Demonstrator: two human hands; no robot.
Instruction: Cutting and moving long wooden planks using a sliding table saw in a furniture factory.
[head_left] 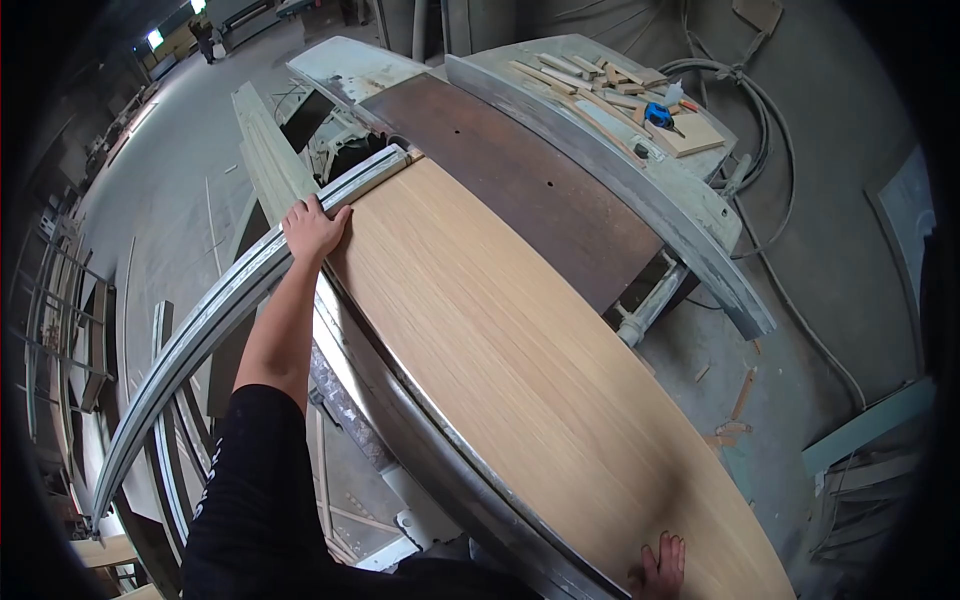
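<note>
Left hand: our left hand lies flat, fingers spread, on the far left edge of the board, pressing rather than gripping; nothing is closed inside it.
Right hand: our right hand rests open, fingers splayed, on the near end of the same board, at the lower rim of the view; it grasps nothing.
Board: a long, pale wood-grain board lies flat between our two hands, running from the left hand down to the right hand.
Rail: a grey metal rail runs just beside the left hand, along the board's left edge, touching the board where the hand sits.
Table: a dark brown machine table lies beyond the left hand, under the board's far end.
Fence: a long grey metal fence stands on the far side of the table, well apart from both hands.
Offcuts: small wood offcuts lie piled far beyond the left hand, past the fence.
Blue tool: a small blue tool sits among those offcuts; we cannot tell its kind.
Hoses: grey hoses trail on the floor, far from the right hand.
Sleeve: a black sleeve covers our left upper arm.
</note>
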